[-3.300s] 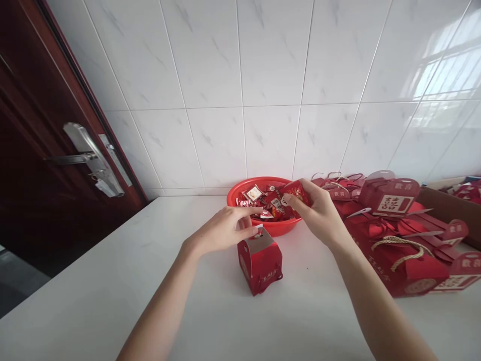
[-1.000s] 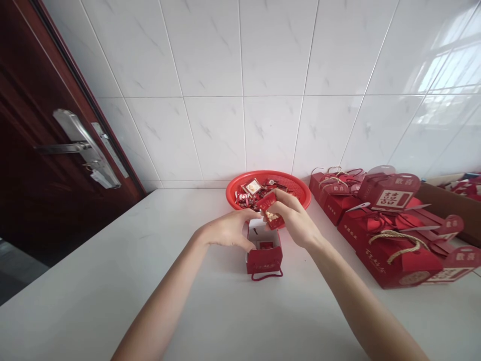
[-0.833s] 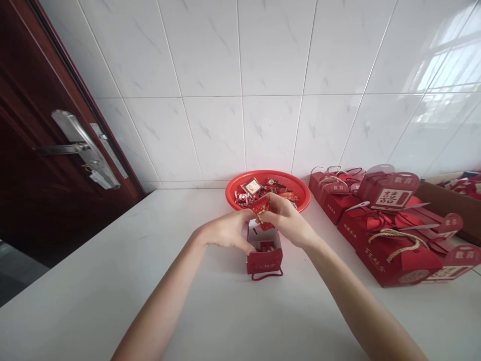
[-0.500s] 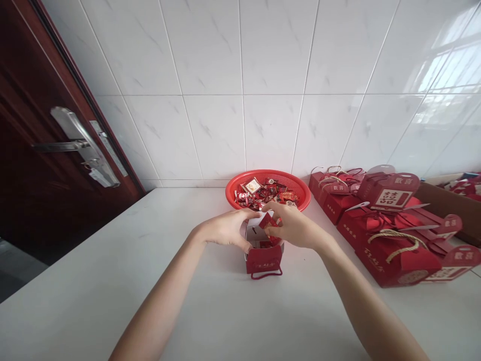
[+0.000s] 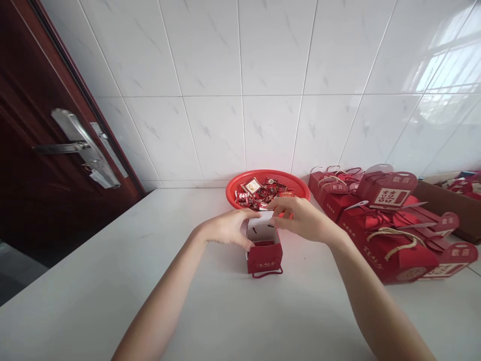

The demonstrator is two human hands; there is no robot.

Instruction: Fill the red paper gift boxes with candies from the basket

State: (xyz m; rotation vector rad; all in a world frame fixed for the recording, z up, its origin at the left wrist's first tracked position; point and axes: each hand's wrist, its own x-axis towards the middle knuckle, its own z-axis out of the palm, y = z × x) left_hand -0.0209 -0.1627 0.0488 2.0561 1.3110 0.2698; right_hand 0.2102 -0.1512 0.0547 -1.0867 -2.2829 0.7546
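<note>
A small red gift box (image 5: 264, 258) with a white inside stands open-topped on the white tabletop, its dark red cord handle hanging at the front. Something red lies at its bottom. My left hand (image 5: 227, 228) grips the left side of the box, thumb at the near edge and fingers at the far edge. Over the right rim hovers my right hand (image 5: 300, 219), fingers loosely bent and apart, with nothing visible in them. Just behind both hands sits a red plastic basket (image 5: 230, 193) holding wrapped sweets (image 5: 268, 193).
Several closed red gift boxes (image 5: 391, 255) with rope handles stand grouped on the right, some stacked. Beyond them is a brown cardboard carton (image 5: 438, 200) with red items inside. A tiled wall (image 5: 210, 135) bounds the back, and a dark wooden door (image 5: 33, 190) is at left.
The red packet in my right hand has left its fingers, and that hand has shifted up and right from inside the box. My left hand stays on the box.
</note>
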